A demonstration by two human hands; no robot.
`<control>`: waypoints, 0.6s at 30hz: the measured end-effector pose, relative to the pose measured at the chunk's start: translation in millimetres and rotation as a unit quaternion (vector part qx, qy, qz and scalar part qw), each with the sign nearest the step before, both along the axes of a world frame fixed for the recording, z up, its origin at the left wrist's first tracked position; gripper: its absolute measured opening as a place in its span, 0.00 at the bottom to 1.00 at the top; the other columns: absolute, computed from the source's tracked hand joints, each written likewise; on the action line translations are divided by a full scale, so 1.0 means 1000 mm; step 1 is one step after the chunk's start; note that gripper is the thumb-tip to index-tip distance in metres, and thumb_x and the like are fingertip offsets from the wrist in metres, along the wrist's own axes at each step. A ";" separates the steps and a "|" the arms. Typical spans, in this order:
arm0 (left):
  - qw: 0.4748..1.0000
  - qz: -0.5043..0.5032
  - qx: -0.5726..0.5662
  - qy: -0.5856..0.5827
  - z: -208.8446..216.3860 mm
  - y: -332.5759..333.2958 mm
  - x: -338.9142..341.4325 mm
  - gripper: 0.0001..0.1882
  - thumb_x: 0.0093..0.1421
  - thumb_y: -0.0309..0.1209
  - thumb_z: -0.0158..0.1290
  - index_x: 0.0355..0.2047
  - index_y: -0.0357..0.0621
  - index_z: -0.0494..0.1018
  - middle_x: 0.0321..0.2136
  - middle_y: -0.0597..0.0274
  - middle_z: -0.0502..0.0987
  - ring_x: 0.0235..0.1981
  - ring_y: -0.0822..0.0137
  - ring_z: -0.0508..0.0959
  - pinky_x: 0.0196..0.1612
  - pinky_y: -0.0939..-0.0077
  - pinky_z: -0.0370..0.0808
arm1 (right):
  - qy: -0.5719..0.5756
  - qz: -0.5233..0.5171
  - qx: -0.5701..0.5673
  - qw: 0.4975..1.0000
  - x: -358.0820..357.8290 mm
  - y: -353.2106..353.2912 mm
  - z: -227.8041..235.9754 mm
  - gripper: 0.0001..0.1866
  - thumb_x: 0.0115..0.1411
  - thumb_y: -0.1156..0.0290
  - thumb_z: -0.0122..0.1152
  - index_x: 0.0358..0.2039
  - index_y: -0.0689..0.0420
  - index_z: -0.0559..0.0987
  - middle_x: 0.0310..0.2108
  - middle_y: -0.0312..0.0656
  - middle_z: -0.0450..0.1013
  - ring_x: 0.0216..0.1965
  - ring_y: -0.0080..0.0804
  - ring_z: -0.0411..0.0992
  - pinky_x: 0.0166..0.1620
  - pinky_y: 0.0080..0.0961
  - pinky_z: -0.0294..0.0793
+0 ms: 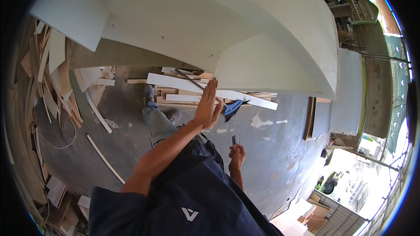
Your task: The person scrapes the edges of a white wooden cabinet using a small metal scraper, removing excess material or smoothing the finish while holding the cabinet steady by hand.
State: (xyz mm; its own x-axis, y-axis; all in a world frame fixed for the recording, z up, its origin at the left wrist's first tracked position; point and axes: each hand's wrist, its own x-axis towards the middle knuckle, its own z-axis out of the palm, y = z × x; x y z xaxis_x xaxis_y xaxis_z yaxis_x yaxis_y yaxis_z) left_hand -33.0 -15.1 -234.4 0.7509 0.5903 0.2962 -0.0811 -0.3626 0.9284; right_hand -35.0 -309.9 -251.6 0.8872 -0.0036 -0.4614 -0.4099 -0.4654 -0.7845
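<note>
My left hand (207,108) is raised in the middle of the view, its fingers stretched out flat toward the lower edge of a large white cabinet-like piece (271,70). It grasps nothing, and I cannot tell whether the fingertips touch the white surface. Lower and to the right, my right hand (236,154) is closed around a short, dark, flat tool (234,140), whose kind I cannot make out. Just beyond my left hand appears a blue broom head (232,108) with dark bristles; a brown stick, seemingly its handle, passes behind my fingers.
White and brown boards (175,81) lie stacked on the grey floor (267,148) under the white piece. Wood offcuts (54,65) crowd the left side, with a loose strip (105,158) on the floor. Panels (345,91) stand upright at the right.
</note>
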 end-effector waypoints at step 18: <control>0.984 -0.042 -0.016 -0.171 0.079 0.010 0.004 0.42 0.56 0.12 0.43 0.74 0.36 0.53 0.73 0.44 0.55 0.74 0.44 0.56 0.75 0.49 0.54 | -0.468 0.139 0.080 0.869 0.033 0.228 0.280 0.10 0.57 0.86 0.71 0.39 0.66 0.82 0.29 0.42 0.79 0.25 0.28 0.80 0.25 0.16 0.74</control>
